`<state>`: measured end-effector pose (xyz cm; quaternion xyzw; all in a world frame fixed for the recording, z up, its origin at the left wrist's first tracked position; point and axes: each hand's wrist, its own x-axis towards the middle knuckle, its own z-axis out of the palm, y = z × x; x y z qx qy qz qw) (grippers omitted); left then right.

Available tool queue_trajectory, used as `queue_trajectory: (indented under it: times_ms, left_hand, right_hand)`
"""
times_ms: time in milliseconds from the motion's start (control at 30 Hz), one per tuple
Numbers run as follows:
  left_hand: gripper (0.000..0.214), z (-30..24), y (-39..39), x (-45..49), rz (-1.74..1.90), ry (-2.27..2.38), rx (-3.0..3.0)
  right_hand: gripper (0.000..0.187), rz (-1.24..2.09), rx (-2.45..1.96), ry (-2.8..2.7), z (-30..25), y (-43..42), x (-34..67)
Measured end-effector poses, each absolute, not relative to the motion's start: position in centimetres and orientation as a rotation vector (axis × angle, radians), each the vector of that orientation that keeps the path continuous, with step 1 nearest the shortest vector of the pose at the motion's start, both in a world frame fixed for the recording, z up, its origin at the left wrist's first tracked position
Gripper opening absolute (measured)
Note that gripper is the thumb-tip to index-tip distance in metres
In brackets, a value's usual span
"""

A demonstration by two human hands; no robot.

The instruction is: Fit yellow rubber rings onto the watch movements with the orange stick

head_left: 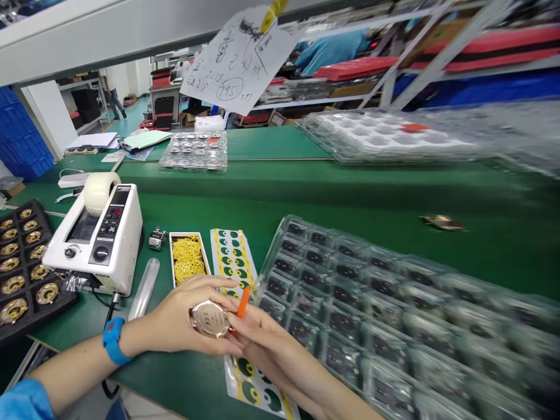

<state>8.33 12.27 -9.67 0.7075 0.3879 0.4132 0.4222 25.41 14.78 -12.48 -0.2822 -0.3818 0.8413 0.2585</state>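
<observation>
A watch [210, 319] with a rose-gold rim lies back side up in my left hand [175, 312], whose fingers close around it. Engraved marks show on its metal back. My right hand [266, 335] meets the watch's right edge and pinches a thin orange piece [243, 302]; I cannot tell its exact kind. Beneath both hands runs a sheet of green-and-yellow stickers [236, 256]. Just beyond my left fingers stands a white box of yellow rings [188, 256]. Close by on the right is a clear compartment tray [341, 286] holding dark parts.
A white tape dispenser [102, 233] stands at left, beside a black tray of gold watch parts [30, 259]. A metal counter [157, 238] and a clear tube [145, 287] lie between. Stacked clear trays [376, 134] fill the back right. A handwritten paper [236, 64] hangs overhead.
</observation>
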Motion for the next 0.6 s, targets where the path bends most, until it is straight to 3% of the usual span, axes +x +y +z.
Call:
queue_trajectory:
  times_ms: [200,367,500,600]
  left_hand:
    - [0.060,-9.1,11.9,7.2,0.987,1.134,1.671]
    - [0.034,-8.7,9.2,4.9,1.178,1.583,1.850]
    - [0.020,-8.8,4.5,3.6,1.372,1.717,2.068]
    - [0.019,-9.7,0.9,2.5,1.418,1.845,2.141]
  right_hand:
    - [0.041,2.217,-0.873,-1.049,-10.8,16.1,25.3]
    - [0.048,1.921,-1.057,-1.431,-9.1,22.0,23.6]
    - [0.026,1.343,-1.373,-1.838,-9.2,28.7,20.1]
    - [0.027,1.104,-1.495,-1.963,-8.5,32.1,17.1]
